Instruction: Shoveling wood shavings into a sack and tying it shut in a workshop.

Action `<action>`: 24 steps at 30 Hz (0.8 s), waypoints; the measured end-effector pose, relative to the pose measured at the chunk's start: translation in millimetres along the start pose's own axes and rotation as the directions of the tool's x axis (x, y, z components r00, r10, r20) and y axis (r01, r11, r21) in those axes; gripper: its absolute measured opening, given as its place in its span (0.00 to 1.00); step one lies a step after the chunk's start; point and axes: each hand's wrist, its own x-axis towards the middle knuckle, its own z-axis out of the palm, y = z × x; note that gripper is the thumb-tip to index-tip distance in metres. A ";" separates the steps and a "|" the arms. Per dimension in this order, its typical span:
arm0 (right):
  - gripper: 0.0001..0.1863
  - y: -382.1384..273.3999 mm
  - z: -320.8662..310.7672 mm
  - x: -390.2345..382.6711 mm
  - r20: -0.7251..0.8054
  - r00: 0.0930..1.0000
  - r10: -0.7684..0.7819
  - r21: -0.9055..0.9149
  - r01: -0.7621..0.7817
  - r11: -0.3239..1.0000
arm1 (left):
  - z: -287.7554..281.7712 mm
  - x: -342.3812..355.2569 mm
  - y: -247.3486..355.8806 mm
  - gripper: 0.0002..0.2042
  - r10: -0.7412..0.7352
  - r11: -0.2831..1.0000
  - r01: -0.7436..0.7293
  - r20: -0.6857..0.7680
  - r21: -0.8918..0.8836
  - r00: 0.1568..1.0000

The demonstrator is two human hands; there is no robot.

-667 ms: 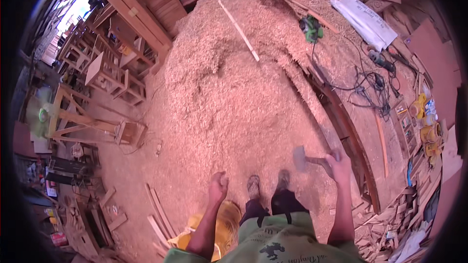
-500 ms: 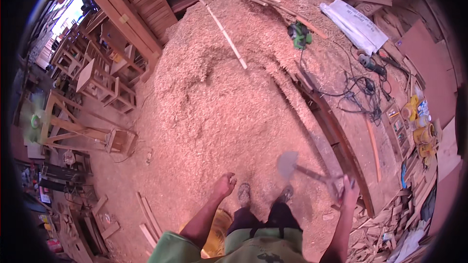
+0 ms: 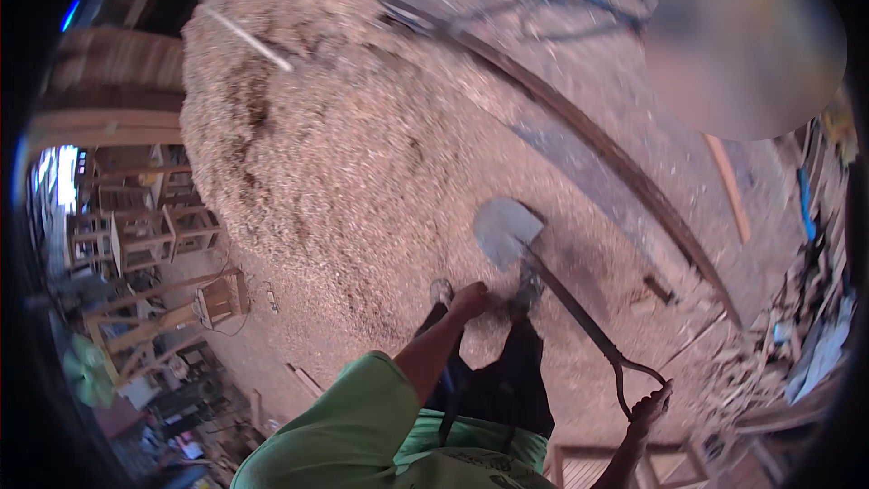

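One dark-shafted shovel with a rounded grey metal blade point(image 3: 576, 310), the right hand point(image 3: 650, 407) wrapped round its looped handle, lies lengthwise toward half past ten, blade at one o'clock from the left hand point(image 3: 472, 300), its fingers indistinct.

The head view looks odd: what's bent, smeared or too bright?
Head view: the long dark beam looks bowed, perhaps by the lens; the pale stick up top is smeared; the opening far left glares white; a round blur hides some upper right; the shovel reads clearer.
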 end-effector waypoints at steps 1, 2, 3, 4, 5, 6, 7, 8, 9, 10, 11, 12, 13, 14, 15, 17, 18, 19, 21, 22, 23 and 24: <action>0.28 13.1 -0.3 8.6 0.033 0.998 0.054 0.002 -0.055 0.999 | 24.6 19.1 7.1 0.19 0.137 0.987 -0.135 -0.011 0.084 0.991; 0.27 26.8 0.1 12.4 0.015 1.000 0.003 0.032 -0.004 0.999 | 49.2 38.9 13.7 0.20 0.139 0.987 -0.140 0.014 0.076 0.990; 0.27 39.2 -1.2 14.9 -0.079 0.995 -0.063 0.010 0.064 0.998 | 71.9 58.8 20.9 0.22 0.131 0.989 -0.139 0.132 0.053 0.983; 0.28 50.4 -0.4 16.5 -0.138 0.990 -0.015 -0.046 0.009 0.999 | 96.4 75.1 29.7 0.23 0.068 0.989 -0.058 0.069 -0.136 0.995; 0.28 62.3 1.2 15.9 -0.073 0.997 0.034 -0.044 -0.037 0.998 | 117.8 89.6 36.4 0.24 -0.071 0.945 0.120 0.166 -0.303 0.984; 0.29 73.5 -0.1 13.4 -0.162 0.986 -0.024 -0.131 0.003 0.991 | 139.2 99.5 41.9 0.25 -0.290 0.711 0.354 0.205 -0.607 0.935; 0.30 84.4 2.0 10.8 -0.272 0.954 -0.126 -0.234 0.061 0.970 | 157.4 112.1 48.6 0.26 -0.443 0.315 0.574 0.418 -0.756 0.793; 0.32 95.1 0.0 6.6 -0.306 0.952 -0.001 -0.200 -0.063 0.978 | 169.9 124.2 48.1 0.26 -0.464 0.206 0.580 0.443 -0.788 0.767; 0.32 105.3 1.4 3.5 -0.254 0.967 0.037 -0.198 -0.089 0.976 | 179.3 135.7 46.7 0.26 -0.417 0.061 0.636 0.559 -0.769 0.716; 0.32 115.1 0.4 -0.7 -0.296 0.954 0.052 -0.182 -0.109 0.977 | 187.1 141.8 44.0 0.26 -0.453 0.084 0.603 0.509 -0.793 0.732; 0.32 123.3 0.4 -3.1 -0.390 0.921 0.012 -0.187 -0.092 0.978 | 194.3 146.5 43.0 0.23 -0.429 -0.006 0.609 0.553 -0.793 0.715; 0.31 131.2 -0.5 -7.5 -0.360 0.933 0.023 -0.110 -0.067 0.992 | 198.8 150.8 40.9 0.20 -0.376 -0.072 0.566 0.548 -0.821 0.747; 0.31 137.5 -0.2 -8.5 -0.346 0.937 0.039 -0.094 -0.076 0.993 | 203.0 152.0 39.9 0.20 -0.387 -0.088 0.618 0.599 -0.781 0.701; 0.30 142.7 -0.1 -12.0 -0.392 0.918 0.064 -0.037 -0.085 0.996 | 204.9 151.6 39.0 0.17 -0.304 -0.063 0.530 0.522 -0.846 0.797; 0.30 147.1 2.0 -13.1 -0.461 0.885 0.067 0.007 -0.072 0.997 | 203.9 152.9 37.1 0.14 -0.263 -0.049 0.493 0.488 -0.868 0.832; 0.30 154.2 12.7 -16.9 -0.393 0.918 0.050 0.001 -0.054 0.999 | 197.1 155.8 32.2 0.11 -0.341 -0.118 0.521 0.527 -0.845 0.778; 0.30 156.8 23.9 -18.1 -0.378 0.924 0.054 -0.048 -0.077 0.996 | 190.4 162.8 29.4 0.13 -0.424 -0.059 0.499 0.475 -0.864 0.771; 0.29 160.2 39.6 -20.4 -0.442 0.897 0.021 -0.112 -0.079 0.991 | 175.4 175.6 16.4 0.13 -0.469 -0.040 0.476 0.438 -0.878 0.767; 0.28 166.4 87.2 -25.7 -0.365 0.931 0.020 -0.063 -0.046 0.997 | 137.8 201.7 -16.0 0.14 -0.424 0.229 0.535 0.411 -0.813 0.807; 0.28 169.6 120.2 -28.6 -0.344 0.939 0.019 -0.064 -0.043 0.997 | 112.2 221.5 -39.2 0.13 -0.405 0.145 0.574 0.481 -0.806 0.778; 0.28 171.1 155.2 -33.9 -0.399 0.915 -0.052 -0.120 0.004 0.993 | 84.4 237.7 -65.9 0.13 -0.342 0.071 0.434 0.387 -0.898 0.856; 0.28 172.4 191.1 -43.7 -0.332 0.942 0.050 -0.012 -0.057 0.998 | 54.3 253.1 -93.1 0.12 -0.279 -0.013 0.410 0.397 -0.912 0.874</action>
